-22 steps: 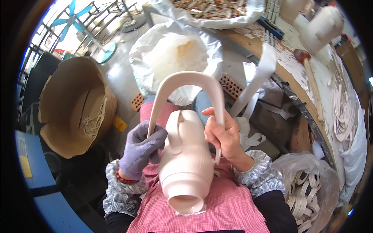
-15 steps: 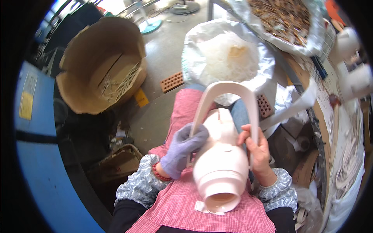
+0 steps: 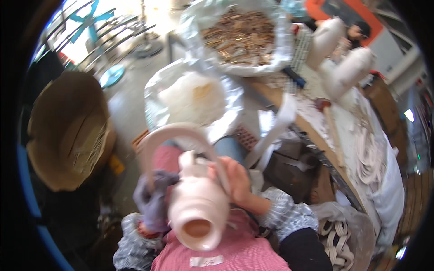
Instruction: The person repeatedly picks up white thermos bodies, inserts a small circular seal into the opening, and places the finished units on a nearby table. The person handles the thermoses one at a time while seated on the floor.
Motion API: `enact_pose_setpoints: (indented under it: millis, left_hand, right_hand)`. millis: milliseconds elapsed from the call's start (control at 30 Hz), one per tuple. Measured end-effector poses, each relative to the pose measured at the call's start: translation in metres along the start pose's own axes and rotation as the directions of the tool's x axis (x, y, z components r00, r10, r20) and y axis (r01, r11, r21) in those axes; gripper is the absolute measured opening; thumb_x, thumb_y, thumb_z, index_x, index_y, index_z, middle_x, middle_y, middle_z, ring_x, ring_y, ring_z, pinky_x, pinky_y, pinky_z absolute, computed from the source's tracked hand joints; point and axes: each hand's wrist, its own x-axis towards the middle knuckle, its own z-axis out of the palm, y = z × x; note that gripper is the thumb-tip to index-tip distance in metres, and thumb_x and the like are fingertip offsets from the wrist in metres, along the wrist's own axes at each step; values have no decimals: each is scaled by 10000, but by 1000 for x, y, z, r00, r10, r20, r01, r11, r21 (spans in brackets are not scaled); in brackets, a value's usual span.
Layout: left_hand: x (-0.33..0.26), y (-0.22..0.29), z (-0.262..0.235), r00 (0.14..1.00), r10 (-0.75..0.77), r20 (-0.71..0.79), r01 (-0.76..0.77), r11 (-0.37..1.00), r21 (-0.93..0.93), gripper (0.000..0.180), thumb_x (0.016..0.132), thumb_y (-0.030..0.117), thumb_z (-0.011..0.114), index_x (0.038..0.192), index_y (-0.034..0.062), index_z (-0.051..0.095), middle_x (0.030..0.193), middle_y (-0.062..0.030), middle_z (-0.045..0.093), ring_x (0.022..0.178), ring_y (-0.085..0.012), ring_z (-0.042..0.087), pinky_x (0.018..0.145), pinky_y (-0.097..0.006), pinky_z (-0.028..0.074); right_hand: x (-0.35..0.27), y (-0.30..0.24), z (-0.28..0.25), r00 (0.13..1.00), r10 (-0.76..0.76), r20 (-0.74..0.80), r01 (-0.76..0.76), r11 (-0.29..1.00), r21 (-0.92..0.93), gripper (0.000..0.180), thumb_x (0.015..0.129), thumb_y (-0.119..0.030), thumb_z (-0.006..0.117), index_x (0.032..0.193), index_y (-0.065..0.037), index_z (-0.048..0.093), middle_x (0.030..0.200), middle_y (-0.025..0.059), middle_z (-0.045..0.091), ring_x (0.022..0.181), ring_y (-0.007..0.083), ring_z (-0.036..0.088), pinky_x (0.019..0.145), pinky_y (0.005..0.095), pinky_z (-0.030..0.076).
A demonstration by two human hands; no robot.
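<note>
A pale pink plastic jug body (image 3: 201,198) with a broad looped carrying handle (image 3: 176,128) rests over my lap, its round open mouth tilted toward me. My left hand (image 3: 156,201), in a purple-grey glove, is closed on the handle's left base against the jug. On the other side my bare right hand (image 3: 237,183) grips the right base of the handle; some of its fingers are hidden behind the handle. A pink checked apron (image 3: 217,253) lies under the jug.
Beyond my knees stands a bag of whitish material (image 3: 194,97), with a bag of brown scraps (image 3: 239,36) behind. A cardboard bin (image 3: 58,135) is left. The right-hand bench (image 3: 312,119) holds two pale jugs (image 3: 348,74) and a hammer (image 3: 334,135). White loops (image 3: 337,244) fill a plastic bag.
The view has swung right, bringing in more of the bench and the bag of loops. Both hands keep hold of the jug; my right hand has closed further around the handle's base.
</note>
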Motion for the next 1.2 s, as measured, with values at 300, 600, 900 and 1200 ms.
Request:
enact_pose_setpoints:
  millis: [300,600,900,1200]
  left_hand:
    - [95,80,12,777,453,437,-557,819,139,148,864,105,623,1011,87,628,1248,-124,540,1149,-279,511,943,-378,441]
    - [105,-8,-77,845,-239,478,-33,870,492,243,775,-87,581,953,6,716,1138,-125,619,1021,-179,595,861,-272,467]
    - [112,-18,-43,833,-314,456,-5,819,573,225,781,-83,581,963,-18,696,1046,-106,651,948,-170,614,825,-279,482]
    - [100,-85,-140,948,-280,153,140,796,589,197,832,-45,586,1008,-19,671,1037,-68,662,977,-157,619,868,-276,483]
  right_hand:
    - [125,-108,-82,944,-317,96,323,819,-474,352,942,-229,560,1227,-25,522,1040,105,604,893,180,603,713,299,503]
    - [-50,-375,-308,67,-980,-187,217,197,-956,411,956,-141,532,1340,-52,413,1157,104,536,939,166,576,766,290,487]
    - [16,-376,-404,-54,-998,20,-479,8,-878,684,933,-232,567,1502,-248,189,1469,182,379,1269,381,468,1021,465,404]
    - [126,-249,-325,718,-633,290,-65,-476,-877,168,845,-69,588,988,-42,672,974,126,662,978,324,569,909,427,439]
